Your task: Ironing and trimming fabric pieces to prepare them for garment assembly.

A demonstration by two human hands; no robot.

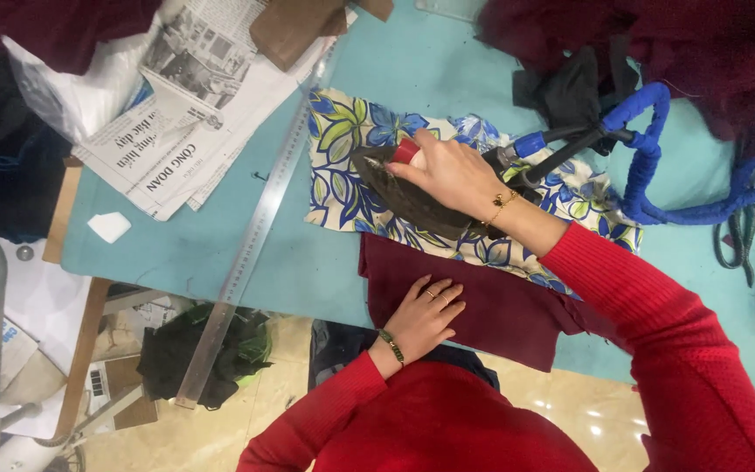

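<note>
My right hand (449,171) grips the handle of a dark clothes iron (399,194), which rests sole down on a blue, green and white floral cloth (342,131). My left hand (425,312) lies flat, fingers spread, on a dark red piece of fabric (500,306) that sits just below the floral cloth at the table's near edge. Both sleeves are red. A blue wrapped hose and black cable (644,157) run from the iron off to the right.
A long clear ruler (251,236) lies diagonally across the turquoise table (176,249). Newspapers (185,96) and a brown block (294,26) sit at the upper left. Dark red fabric (709,44) is piled at the upper right. A bin with scraps stands below the table.
</note>
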